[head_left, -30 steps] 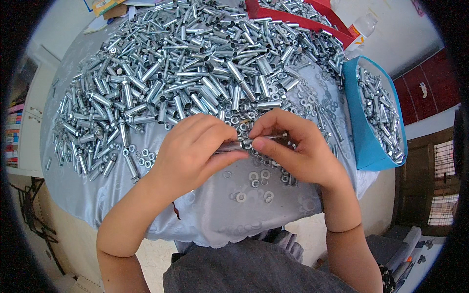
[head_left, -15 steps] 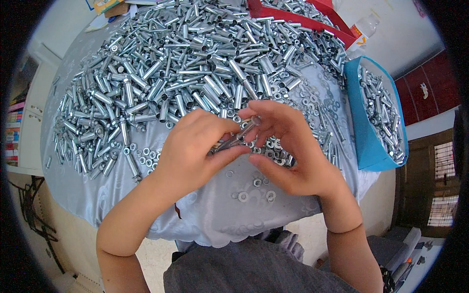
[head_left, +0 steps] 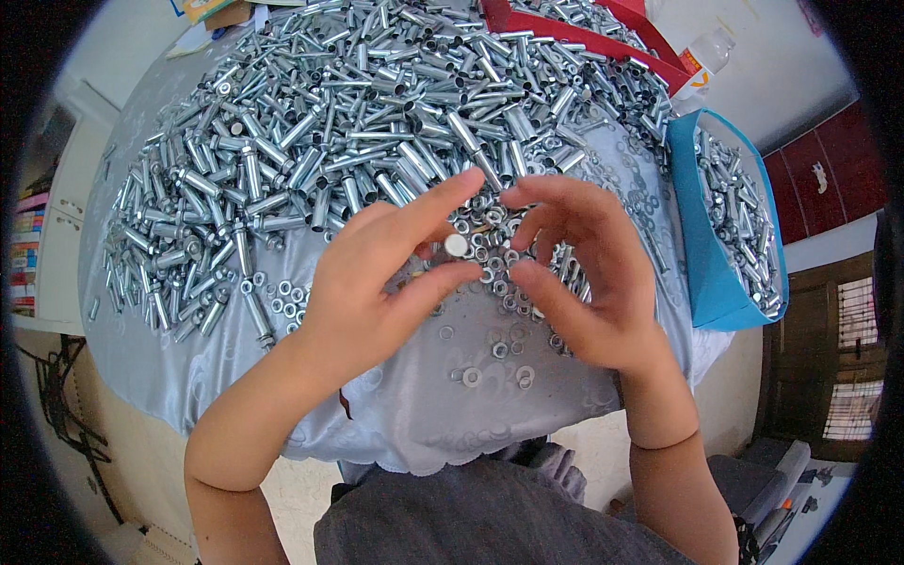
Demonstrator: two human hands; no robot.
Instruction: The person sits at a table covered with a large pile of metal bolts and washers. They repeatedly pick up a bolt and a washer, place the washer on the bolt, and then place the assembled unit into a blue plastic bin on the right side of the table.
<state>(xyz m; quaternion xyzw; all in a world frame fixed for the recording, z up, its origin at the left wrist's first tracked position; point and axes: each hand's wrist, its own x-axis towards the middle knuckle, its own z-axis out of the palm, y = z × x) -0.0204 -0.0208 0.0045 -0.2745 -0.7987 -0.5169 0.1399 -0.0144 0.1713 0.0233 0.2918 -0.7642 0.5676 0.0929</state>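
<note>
My left hand (head_left: 363, 278) is above the near part of the pile, its curled fingers round a metal bolt (head_left: 456, 246) whose pale round end faces me. Its index finger and thumb are spread apart, and most of the bolt is hidden in the hand. Just to the right, my right hand (head_left: 593, 273) is open, with fingers bent, thumb apart and nothing visible between them. Below and between the hands lie many loose nuts (head_left: 509, 301). Several washers (head_left: 472, 378) rest on the cloth nearer to me.
A large heap of metal sleeves and bolts (head_left: 367, 104) covers the far and left parts of the cloth-covered table (head_left: 405, 414). A blue fabric bin (head_left: 702, 273) of assembled bolts stands at the right. Behind are a red box (head_left: 565, 36) and a plastic bottle (head_left: 708, 56).
The bolt has turned in my left hand from slanting across to end-on. My left index finger and thumb have spread, and my right hand has moved slightly right, away from the bolt.
</note>
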